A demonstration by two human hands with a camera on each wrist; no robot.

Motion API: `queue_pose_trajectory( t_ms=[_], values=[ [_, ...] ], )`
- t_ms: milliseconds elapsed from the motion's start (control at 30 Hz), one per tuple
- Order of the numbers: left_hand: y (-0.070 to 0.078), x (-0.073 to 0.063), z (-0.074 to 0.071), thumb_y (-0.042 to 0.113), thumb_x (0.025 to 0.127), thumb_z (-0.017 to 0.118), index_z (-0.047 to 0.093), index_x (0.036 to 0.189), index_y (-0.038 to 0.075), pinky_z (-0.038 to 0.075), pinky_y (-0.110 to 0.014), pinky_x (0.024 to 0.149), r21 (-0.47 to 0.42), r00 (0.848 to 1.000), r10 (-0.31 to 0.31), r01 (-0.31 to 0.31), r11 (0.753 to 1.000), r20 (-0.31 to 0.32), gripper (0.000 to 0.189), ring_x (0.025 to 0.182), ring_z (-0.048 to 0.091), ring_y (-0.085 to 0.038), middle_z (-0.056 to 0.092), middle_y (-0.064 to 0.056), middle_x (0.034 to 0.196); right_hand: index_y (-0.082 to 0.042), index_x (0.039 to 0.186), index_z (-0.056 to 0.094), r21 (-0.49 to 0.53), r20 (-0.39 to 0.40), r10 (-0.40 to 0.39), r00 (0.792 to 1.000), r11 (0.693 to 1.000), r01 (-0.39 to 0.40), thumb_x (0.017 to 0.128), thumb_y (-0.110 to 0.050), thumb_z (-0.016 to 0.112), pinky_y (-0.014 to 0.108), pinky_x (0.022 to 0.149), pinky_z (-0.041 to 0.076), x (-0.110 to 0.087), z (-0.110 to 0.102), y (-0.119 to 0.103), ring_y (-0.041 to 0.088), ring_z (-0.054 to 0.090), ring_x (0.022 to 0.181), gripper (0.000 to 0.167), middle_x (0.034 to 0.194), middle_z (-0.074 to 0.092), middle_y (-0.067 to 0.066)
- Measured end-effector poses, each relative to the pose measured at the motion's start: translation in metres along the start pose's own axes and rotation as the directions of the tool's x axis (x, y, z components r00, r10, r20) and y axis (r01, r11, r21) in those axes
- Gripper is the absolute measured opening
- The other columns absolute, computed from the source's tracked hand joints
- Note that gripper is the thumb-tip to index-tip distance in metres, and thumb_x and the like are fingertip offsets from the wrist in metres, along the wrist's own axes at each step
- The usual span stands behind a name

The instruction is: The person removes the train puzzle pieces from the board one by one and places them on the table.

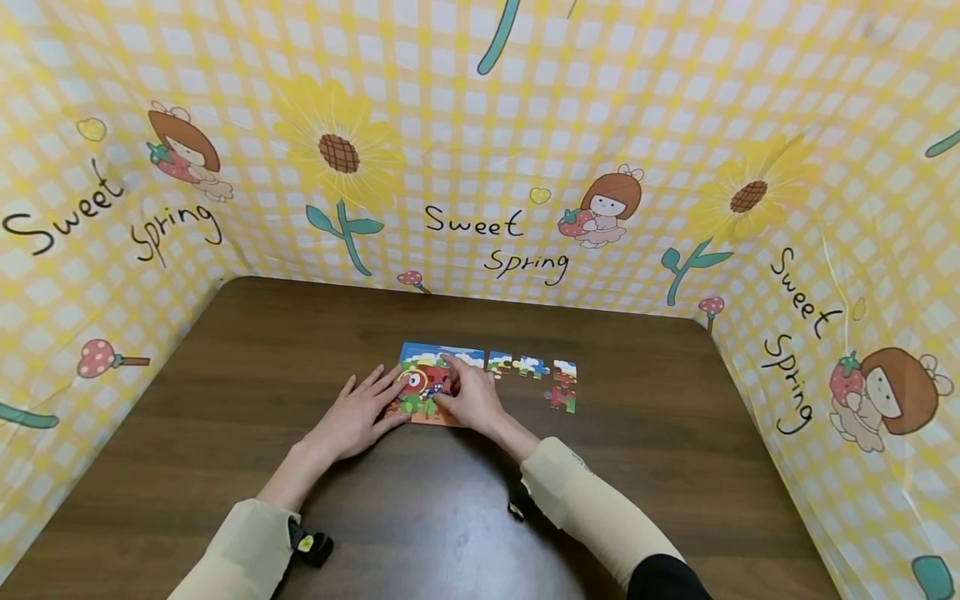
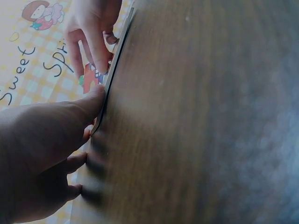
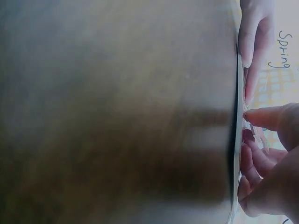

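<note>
A colourful jigsaw puzzle board [image 1: 431, 352] lies flat on the table, showing blue sky, a red figure with a big round eye and green shapes. My left hand [image 1: 360, 414] rests at its left edge with fingers spread, thumb on the near left corner. Over the board's right half, my right hand [image 1: 476, 400] pinches a jigsaw piece [image 2: 91, 77] between thumb and fingers. That piece is red with some blue and stands tilted from the board in the left wrist view. The right hand covers much of the board's right side.
Several loose jigsaw pieces [image 1: 534, 367] lie to the right of the board, two of them singly and others in a short column [image 1: 565, 387]. The brown wooden table [image 1: 645, 467] is enclosed by a yellow checked cloth [image 1: 465, 167] at the back and both sides.
</note>
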State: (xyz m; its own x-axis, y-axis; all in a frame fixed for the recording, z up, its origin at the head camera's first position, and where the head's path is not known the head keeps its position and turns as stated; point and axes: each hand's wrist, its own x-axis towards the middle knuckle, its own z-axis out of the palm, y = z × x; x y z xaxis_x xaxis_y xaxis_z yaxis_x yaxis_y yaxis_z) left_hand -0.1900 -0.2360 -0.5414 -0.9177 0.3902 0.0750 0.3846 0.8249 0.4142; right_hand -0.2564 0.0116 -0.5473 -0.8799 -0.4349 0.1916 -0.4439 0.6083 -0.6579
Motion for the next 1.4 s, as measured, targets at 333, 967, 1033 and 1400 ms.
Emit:
queue_pose_trajectory(
  t_ms=[333, 967, 1033, 1400],
  values=[
    [0.001, -0.001, 0.000, 0.060, 0.110, 0.059, 0.048, 0.168, 0.015, 0.022, -0.083, 0.127, -0.017, 1.000, -0.003, 0.003, 1.000, -0.006, 0.074, 0.165, 0.033, -0.049, 0.039, -0.015, 0.178, -0.007, 0.157, 0.058, 0.078, -0.024, -0.033, 0.999, 0.996, 0.034, 0.094, -0.009, 0.082, 0.038, 0.094, 0.050, 0.002, 0.001, 0.008, 0.007, 0.064, 0.076, 0.067, 0.090, 0.069, -0.001],
    [0.019, -0.003, -0.011, 0.041, 0.110, 0.066, 0.049, 0.166, 0.009, 0.023, -0.082, 0.127, 0.019, 0.999, -0.031, 0.031, 0.999, 0.009, 0.068, 0.165, 0.033, -0.050, 0.040, -0.019, 0.177, -0.001, 0.152, 0.062, 0.276, 0.104, 0.031, 0.994, 0.959, -0.059, 0.099, 0.000, 0.075, 0.021, 0.069, 0.048, -0.003, -0.025, -0.006, 0.006, 0.059, 0.076, 0.054, 0.094, 0.073, 0.015],
    [0.019, -0.002, -0.011, 0.041, 0.110, 0.066, 0.049, 0.167, 0.009, 0.023, -0.081, 0.128, 0.021, 0.999, -0.035, 0.035, 0.999, 0.013, 0.067, 0.165, 0.033, -0.050, 0.040, -0.018, 0.177, -0.001, 0.152, 0.062, 0.286, 0.100, 0.052, 0.994, 0.955, -0.079, 0.101, -0.002, 0.075, 0.020, 0.070, 0.049, -0.003, -0.026, -0.006, 0.006, 0.060, 0.076, 0.053, 0.095, 0.076, 0.017],
    [0.005, -0.001, -0.005, 0.059, 0.110, 0.057, 0.047, 0.169, 0.015, 0.023, -0.084, 0.125, -0.005, 1.000, 0.001, -0.001, 1.000, 0.003, 0.074, 0.164, 0.034, -0.051, 0.040, -0.017, 0.177, 0.000, 0.147, 0.066, 0.359, 0.058, 0.122, 0.991, 0.924, -0.135, 0.100, -0.003, 0.079, 0.020, 0.070, 0.051, -0.005, -0.025, -0.007, 0.009, 0.067, 0.079, 0.049, 0.097, 0.082, 0.020]
  ],
)
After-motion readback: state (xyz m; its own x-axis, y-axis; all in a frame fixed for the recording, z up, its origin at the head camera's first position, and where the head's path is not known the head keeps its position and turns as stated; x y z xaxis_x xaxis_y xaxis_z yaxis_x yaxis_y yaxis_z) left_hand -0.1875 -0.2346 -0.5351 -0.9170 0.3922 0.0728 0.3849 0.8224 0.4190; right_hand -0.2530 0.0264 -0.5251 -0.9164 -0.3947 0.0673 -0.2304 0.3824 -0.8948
